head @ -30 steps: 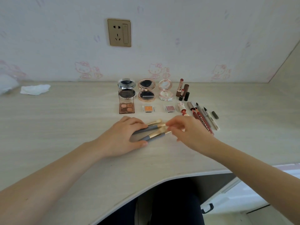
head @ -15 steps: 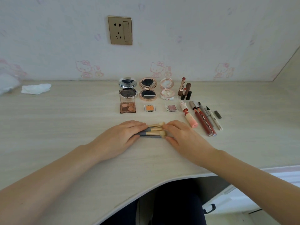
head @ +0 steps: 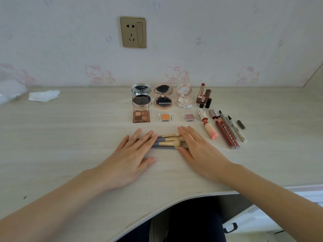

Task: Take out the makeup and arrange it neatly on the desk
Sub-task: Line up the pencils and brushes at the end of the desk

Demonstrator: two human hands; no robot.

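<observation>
- Step: squaring up the brushes (head: 167, 141) into a tidy bundle on the tabletop (head: 70, 137), in front of the rows of makeup that are already laid out.
- Left hand (head: 129, 158): flat, fingers straight, resting on the handle ends. Grips nothing.
- Right hand (head: 197, 149): flat too, fingers straight, edge against the bristle ends. Grips nothing.
- Hands are apart and bracket the brushes from both ends. Brushes lie side by side between them, roughly parallel to the tabletop edge.
- Behind: compacts (head: 163, 96) and palettes (head: 141, 116) in rows. To the right: lipsticks (head: 203, 97), then pens (head: 227, 130) fanned out, near the right hand but not touching.
- Looks near done. The next move is probably to lift both hands straight up without rolling the brushes, then check they line up with the rows.
- Risk: round handles may roll when let go.
</observation>
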